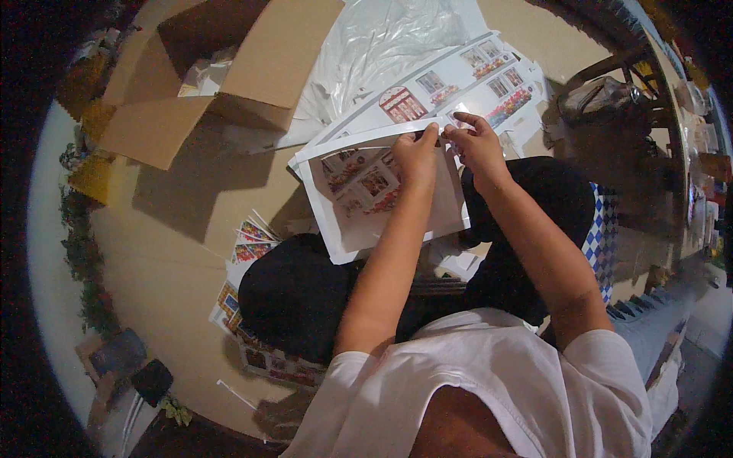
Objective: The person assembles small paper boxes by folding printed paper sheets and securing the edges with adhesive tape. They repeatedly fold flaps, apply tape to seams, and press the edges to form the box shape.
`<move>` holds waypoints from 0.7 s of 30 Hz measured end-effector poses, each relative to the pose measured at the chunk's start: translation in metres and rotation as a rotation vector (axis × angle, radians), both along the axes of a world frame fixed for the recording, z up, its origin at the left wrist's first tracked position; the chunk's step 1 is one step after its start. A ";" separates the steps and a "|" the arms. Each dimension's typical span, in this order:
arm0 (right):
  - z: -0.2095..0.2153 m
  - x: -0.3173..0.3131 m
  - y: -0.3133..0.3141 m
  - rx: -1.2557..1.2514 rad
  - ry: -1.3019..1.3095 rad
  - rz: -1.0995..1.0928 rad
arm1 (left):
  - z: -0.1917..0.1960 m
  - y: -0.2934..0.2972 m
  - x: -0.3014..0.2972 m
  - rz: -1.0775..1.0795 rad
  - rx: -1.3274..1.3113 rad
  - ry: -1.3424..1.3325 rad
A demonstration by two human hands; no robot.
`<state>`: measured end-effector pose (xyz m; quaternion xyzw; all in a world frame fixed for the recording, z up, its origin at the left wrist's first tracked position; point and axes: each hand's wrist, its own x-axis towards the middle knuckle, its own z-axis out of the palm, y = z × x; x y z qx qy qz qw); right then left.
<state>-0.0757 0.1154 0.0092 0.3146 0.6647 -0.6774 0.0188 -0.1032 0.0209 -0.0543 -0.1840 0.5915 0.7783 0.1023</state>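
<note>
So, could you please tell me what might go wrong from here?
With the left hand and right hand both near one corner of the white frame, its opposite side might tip or twist. The printed sheets overlap just beyond it, so a knock could shift or crease them.

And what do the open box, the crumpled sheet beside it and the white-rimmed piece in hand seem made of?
Open box: probably matte cardboard; brown, stiff flaps. Crumpled sheet: likely thin, glossy plastic film; bright wrinkles. White-rimmed piece: perhaps card, its flat rim rather matte; middle unclear.
</note>
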 end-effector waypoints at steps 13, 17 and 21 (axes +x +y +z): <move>-0.009 -0.013 -0.003 0.118 0.050 0.018 | -0.008 -0.003 -0.003 -0.028 0.076 0.023; -0.013 -0.016 0.002 0.179 0.000 0.030 | 0.014 -0.007 0.001 -0.031 0.089 0.035; -0.012 -0.021 0.005 0.171 -0.067 0.053 | 0.009 -0.008 0.000 -0.030 0.026 0.044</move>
